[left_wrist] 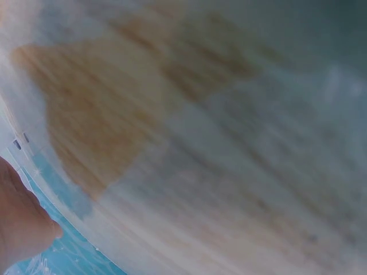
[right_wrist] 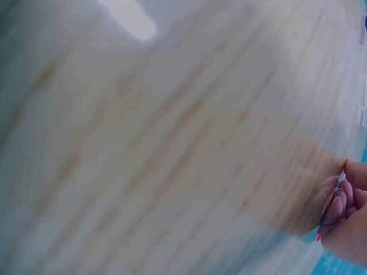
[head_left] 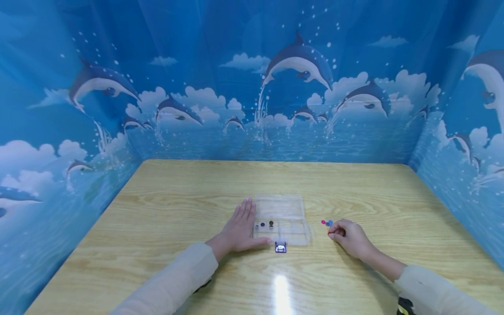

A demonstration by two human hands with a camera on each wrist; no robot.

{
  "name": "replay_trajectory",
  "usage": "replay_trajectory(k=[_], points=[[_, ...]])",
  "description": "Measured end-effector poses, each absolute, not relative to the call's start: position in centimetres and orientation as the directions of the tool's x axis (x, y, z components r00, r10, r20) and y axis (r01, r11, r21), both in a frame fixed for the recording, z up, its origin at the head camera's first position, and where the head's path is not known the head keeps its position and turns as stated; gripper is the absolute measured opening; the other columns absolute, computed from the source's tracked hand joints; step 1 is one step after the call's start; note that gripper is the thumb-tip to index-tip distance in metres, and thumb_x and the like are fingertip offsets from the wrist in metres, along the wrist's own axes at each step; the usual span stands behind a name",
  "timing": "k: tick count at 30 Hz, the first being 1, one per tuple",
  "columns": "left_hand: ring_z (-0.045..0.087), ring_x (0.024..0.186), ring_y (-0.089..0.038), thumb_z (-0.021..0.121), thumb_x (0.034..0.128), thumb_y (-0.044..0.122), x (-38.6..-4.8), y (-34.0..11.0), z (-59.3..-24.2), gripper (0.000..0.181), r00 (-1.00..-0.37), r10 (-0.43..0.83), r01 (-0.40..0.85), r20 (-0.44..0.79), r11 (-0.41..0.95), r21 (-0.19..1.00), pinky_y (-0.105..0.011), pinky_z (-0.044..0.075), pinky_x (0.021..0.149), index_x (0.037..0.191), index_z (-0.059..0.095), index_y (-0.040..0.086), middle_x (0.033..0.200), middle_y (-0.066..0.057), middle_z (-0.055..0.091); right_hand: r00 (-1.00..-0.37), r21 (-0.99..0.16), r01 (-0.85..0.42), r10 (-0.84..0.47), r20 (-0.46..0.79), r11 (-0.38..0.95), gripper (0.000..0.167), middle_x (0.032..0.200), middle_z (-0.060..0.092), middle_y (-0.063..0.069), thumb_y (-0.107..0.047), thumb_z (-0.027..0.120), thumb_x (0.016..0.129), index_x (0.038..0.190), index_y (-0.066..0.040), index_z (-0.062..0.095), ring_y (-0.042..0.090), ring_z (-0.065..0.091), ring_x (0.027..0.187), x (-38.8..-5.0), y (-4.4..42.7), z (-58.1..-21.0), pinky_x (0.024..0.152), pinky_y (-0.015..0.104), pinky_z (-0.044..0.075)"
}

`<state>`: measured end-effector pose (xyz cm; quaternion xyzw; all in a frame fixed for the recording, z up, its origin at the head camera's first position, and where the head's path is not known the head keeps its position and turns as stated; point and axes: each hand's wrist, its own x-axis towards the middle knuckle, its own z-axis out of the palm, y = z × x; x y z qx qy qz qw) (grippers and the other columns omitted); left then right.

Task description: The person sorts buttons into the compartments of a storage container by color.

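In the head view, a clear plastic compartment box (head_left: 291, 238) lies on the table with its lid (head_left: 279, 205) folded back. Several small dark button-like discs (head_left: 271, 223) sit in its left compartments. My left hand (head_left: 240, 229) rests along the box's left edge, fingers straight and thumb stretched across the front edge. To the right of the box, my right hand (head_left: 351, 239) pinches a small red button-like piece (head_left: 329, 233) between thumb and fingertips, low over the table. Just beyond those fingertips lie a pink disc (head_left: 323, 222) and blue discs (head_left: 330, 223).
A purple-edged clear piece (head_left: 281, 247) is at the box's front edge; whether it is attached I cannot tell. The wood-grain table (head_left: 177, 188) is bordered by a blue dolphin-print curtain (head_left: 220, 144). Both wrist views show mostly blurred tabletop.
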<state>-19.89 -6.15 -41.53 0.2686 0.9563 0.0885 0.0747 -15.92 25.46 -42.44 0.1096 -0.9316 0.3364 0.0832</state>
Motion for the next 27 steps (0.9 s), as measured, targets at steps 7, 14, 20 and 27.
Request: replay_trajectory(k=[7,14,20,27], points=[[-0.002,0.144,-0.033,0.041,0.0817,0.073,-19.73,-6.17,-41.39,0.107,-0.845,0.527,0.499,-0.089,0.837,0.225,-0.043,0.007,0.118,0.147,0.003,-0.004,0.155,-0.021,-0.004,-0.971,-0.622,-0.233,-0.139,0.197,0.748,0.010,0.067,0.055,0.000,0.001,0.069,0.078,0.075,-0.004,0.061,-0.003,0.042,0.061,-15.79,25.40,-42.02,0.054,0.017,0.041],[-0.001,0.144,-0.033,0.042,0.0813,0.073,-19.64,-6.16,-41.22,0.107,-0.847,0.524,0.494,-0.088,0.837,0.234,-0.043,0.008,0.118,0.147,0.005,-0.004,0.155,-0.021,-0.003,-0.977,-0.629,-0.208,-0.123,0.176,0.749,0.008,0.068,0.056,0.001,-0.002,0.069,0.079,0.076,-0.003,0.062,-0.002,0.043,0.060,-15.70,25.45,-41.80,0.054,0.017,0.041],[-0.001,0.144,-0.033,0.042,0.0815,0.072,-19.68,-6.10,-41.18,0.107,-0.845,0.527,0.500,-0.086,0.837,0.221,-0.043,0.008,0.118,0.147,0.005,-0.004,0.155,-0.021,-0.003,-0.983,-0.634,-0.175,-0.096,0.157,0.754,0.007,0.067,0.058,0.001,-0.005,0.068,0.082,0.077,-0.003,0.064,-0.003,0.041,0.058,-15.71,25.49,-41.81,0.053,0.018,0.039],[-0.001,0.144,-0.034,0.045,0.0825,0.069,-19.66,-6.08,-41.14,0.106,-0.841,0.534,0.509,-0.084,0.834,0.212,-0.043,0.008,0.118,0.146,0.004,-0.006,0.154,-0.023,-0.002,-0.985,-0.636,-0.166,-0.094,0.146,0.754,0.008,0.068,0.058,0.001,-0.007,0.066,0.084,0.078,-0.002,0.064,-0.002,0.041,0.059,-15.60,25.44,-41.61,0.053,0.018,0.038]])
